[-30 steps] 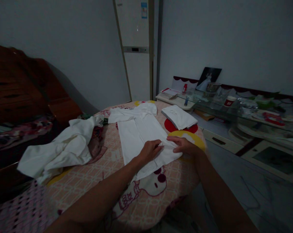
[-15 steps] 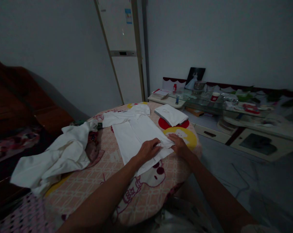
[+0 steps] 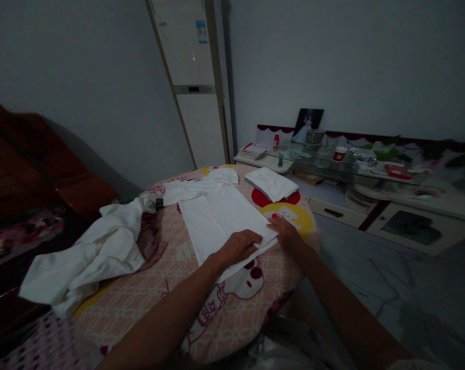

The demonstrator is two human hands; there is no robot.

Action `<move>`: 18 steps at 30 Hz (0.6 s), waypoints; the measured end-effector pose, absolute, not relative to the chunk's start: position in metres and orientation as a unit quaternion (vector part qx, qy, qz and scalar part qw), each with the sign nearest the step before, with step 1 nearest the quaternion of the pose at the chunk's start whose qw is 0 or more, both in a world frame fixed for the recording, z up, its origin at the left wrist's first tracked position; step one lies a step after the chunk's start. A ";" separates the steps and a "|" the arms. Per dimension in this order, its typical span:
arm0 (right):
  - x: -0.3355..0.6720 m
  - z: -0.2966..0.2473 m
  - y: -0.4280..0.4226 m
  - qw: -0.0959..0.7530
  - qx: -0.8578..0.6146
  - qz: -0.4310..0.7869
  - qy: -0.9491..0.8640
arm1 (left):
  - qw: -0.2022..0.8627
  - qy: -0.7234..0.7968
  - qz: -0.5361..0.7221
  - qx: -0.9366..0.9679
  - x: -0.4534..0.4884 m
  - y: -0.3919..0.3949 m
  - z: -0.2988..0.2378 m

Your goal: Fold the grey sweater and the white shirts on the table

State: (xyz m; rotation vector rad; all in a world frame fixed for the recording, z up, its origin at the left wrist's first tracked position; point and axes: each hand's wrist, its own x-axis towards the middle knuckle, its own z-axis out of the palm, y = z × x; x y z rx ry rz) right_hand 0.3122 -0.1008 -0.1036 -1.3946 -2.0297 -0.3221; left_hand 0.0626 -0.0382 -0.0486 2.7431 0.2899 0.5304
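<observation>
Here the left hand (image 3: 240,247) curls on the white shirt (image 3: 226,211) (grip unclear), the right hand (image 3: 288,235) holding its corner

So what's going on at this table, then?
A person is handling a white garment laid out on a patterned tablecloth. The left hand is on the cloth near its closest edge, and the right hand is at its near right corner. A folded white bundle lies beyond the right hand, and a crumpled white cloth lies off to the left.
</observation>
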 end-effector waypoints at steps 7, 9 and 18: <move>0.307 -0.087 -0.115 0.256 -0.563 -0.119 -0.777 | 0.202 0.098 0.166 0.960 0.055 -0.041 -0.041; 0.305 -0.080 -0.117 0.271 -0.555 -0.118 -0.777 | 0.216 0.093 0.163 0.958 0.053 -0.044 -0.040; 0.276 -0.035 -0.096 0.280 -0.487 0.058 -0.826 | 0.282 0.107 0.224 0.927 0.045 -0.034 -0.026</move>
